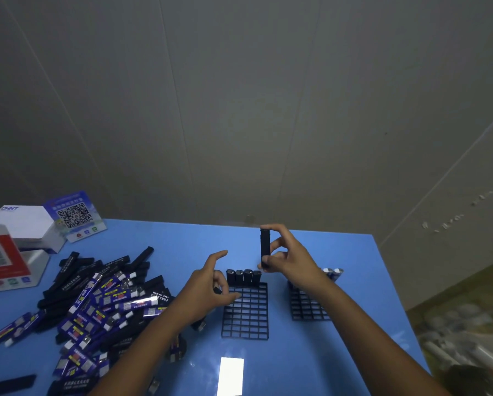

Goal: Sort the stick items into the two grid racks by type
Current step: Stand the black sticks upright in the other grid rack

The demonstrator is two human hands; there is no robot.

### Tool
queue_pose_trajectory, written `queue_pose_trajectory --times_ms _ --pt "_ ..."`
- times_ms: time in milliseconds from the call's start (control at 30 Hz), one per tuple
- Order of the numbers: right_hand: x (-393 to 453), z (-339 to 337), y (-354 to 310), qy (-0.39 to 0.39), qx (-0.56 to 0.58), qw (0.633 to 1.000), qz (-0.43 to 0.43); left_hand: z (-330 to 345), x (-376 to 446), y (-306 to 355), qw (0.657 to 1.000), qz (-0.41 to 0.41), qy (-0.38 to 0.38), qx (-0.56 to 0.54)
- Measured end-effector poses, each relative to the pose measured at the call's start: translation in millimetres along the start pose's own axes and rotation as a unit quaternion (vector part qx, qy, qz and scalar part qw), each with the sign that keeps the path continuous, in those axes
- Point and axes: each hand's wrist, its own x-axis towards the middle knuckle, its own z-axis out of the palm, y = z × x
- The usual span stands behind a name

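My right hand (289,254) pinches a black stick (265,247) upright, above the far right corner of the left grid rack (246,315). Several black sticks (243,276) stand in that rack's far row. My left hand (211,284) hovers at the rack's left edge, index finger extended; a small dark piece shows by its lower fingers, and I cannot tell whether it is held. The right grid rack (308,305) lies partly behind my right wrist, with blue sticks (333,272) standing at its far side. A pile of black and blue sticks (96,298) covers the table's left.
The blue table (339,347) ends at a grey wall behind and drops off on the right. A white box (25,224), a QR-code card (75,215) and a red-and-white box (2,258) stand at the far left corner. Clutter lies on the floor to the right.
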Motion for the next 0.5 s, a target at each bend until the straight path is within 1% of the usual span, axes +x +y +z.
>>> queue_pose_trajectory --times_ms 100,200,500 --pt "4 -3 10 0.059 -0.084 0.995 -0.009 -1 0 -1 1.000 0.003 0.000 -0.002" --pt "5 -4 18 0.085 -0.146 0.986 -0.011 0 -1 -1 1.000 0.005 0.002 -0.001" --pt "12 10 48 0.038 -0.268 0.963 0.012 3 -2 3 1.000 0.009 0.014 -0.012"
